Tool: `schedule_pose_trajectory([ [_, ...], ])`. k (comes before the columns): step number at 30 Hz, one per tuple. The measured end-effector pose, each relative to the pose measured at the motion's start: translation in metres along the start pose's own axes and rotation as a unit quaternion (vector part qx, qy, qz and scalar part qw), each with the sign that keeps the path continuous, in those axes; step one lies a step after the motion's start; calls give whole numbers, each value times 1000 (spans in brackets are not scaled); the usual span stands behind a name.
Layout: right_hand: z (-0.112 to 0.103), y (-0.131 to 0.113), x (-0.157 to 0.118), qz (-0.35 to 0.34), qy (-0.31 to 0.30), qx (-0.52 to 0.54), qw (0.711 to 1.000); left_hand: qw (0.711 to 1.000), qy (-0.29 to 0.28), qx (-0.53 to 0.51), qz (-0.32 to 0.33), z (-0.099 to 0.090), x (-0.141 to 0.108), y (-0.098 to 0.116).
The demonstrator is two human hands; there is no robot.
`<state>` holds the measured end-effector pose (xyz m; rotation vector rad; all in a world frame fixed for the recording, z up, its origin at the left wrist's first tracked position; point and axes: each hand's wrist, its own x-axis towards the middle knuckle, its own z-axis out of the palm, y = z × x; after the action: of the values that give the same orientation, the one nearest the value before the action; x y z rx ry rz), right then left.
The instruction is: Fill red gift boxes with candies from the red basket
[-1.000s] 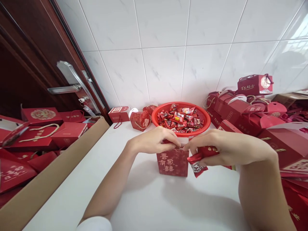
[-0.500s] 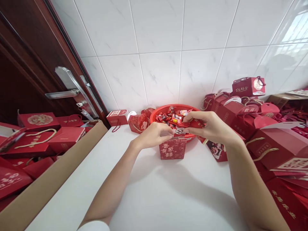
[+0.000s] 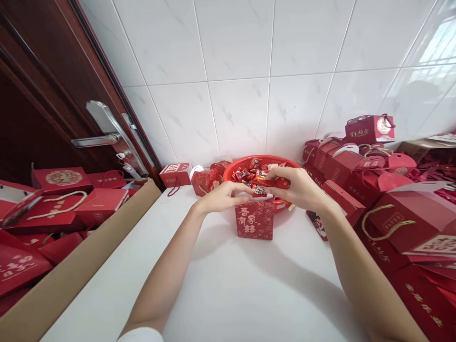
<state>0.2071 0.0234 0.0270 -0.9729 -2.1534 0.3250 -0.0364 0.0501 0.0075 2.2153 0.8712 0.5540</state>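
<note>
While both hands work over the small red gift box, how's the grip?

Right hand pinches a wrapped sweet just above the box; left hand has fingers pressed together, tips at the sweet, can't tell if gripping.

Count?

One box, one red plastic basket behind it, loose sweets too many to count; keep that pinch firm, wrappers look slick.
</note>
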Motion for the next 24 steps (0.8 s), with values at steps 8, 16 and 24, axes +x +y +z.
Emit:
schedule_pose_trajectory([
  [8,9,-4,2,24,-61,-27,997,995,-59,-58,-56,-3,-4,12],
  [16,7,-13,-1,-34,99,69,992,994,-62,-63,-61,-4,-4,8],
  [24,35,-6,6,-126,21,64,990,993,-65,-63,-77,-3,-5,11],
])
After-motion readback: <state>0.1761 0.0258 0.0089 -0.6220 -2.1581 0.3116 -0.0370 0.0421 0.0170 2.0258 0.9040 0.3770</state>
